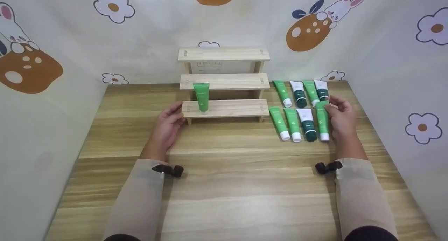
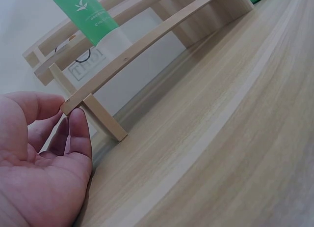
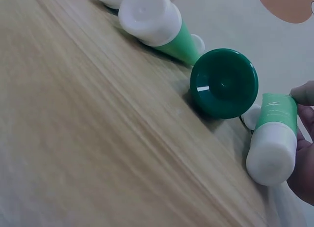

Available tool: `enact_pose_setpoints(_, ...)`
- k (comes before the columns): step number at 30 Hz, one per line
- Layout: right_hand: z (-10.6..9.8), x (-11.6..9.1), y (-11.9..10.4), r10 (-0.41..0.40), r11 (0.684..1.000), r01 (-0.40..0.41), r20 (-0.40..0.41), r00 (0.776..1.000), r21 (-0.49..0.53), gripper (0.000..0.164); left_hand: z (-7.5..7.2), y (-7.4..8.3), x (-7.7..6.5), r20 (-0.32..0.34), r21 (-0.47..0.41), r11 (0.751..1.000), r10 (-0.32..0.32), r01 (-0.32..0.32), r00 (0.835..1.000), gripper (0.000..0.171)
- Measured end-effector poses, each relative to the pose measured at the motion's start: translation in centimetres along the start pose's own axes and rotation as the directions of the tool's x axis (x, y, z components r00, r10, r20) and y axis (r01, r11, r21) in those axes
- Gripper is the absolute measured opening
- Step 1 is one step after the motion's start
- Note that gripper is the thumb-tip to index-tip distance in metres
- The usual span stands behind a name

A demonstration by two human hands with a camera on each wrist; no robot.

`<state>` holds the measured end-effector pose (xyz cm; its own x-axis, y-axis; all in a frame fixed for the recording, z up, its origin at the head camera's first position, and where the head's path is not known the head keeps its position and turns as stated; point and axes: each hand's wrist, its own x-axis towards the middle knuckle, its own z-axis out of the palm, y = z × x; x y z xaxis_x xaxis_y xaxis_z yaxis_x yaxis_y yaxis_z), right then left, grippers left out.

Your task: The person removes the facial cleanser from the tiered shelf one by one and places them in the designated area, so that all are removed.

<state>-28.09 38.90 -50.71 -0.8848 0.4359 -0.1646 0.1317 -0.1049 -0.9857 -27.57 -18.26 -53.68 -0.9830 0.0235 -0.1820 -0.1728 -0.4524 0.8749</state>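
Observation:
A three-tier wooden stand stands at the back of the table, with a green tube upright, white cap down, near the left of its lowest step. My left hand pinches the left end of that step between thumb and finger, as the left wrist view shows. On the right, my right hand pinches the upper end of a green tube with a white cap, the rightmost of the front row. Beside it lies a white tube with a dark green cap.
Two more green tubes lie farther left in the front row. Behind them is a second row of green tubes and white-and-dark-green tubes. Patterned cloth walls enclose the wooden table at the back and sides.

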Motion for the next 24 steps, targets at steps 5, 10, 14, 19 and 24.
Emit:
enact_pose_setpoints(5,0.3,0.1,0.4,-0.007,1.000,0.007,0.008,1.000,-0.016,0.045,0.1,0.0,0.0,0.002,-0.007,1.000,0.003,-0.003,1.000,0.055)
enact_pose_setpoints(10,0.7,0.2,0.8,-0.020,0.998,0.019,-0.001,1.000,-0.055,0.038,0.1,0.0,-0.1,0.001,-0.005,1.000,0.005,-0.005,1.000,0.056)
enact_pose_setpoints(14,0.8,0.3,1.1,-0.020,0.995,0.020,0.000,1.000,-0.100,0.034,0.1,0.0,-0.1,0.011,0.001,1.000,0.013,-0.013,1.000,0.056)
enact_pose_setpoints(19,0.8,0.4,1.4,-0.020,0.988,0.020,0.002,1.000,-0.155,0.033,0.1,-0.1,-0.1,0.013,-0.006,1.000,0.020,-0.020,1.000,0.054)
enact_pose_setpoints(24,1.0,0.3,1.2,-0.005,0.972,0.001,-0.017,1.000,-0.234,0.032,0.1,-0.1,-0.2,0.005,-0.007,1.000,0.013,-0.013,1.000,0.054)
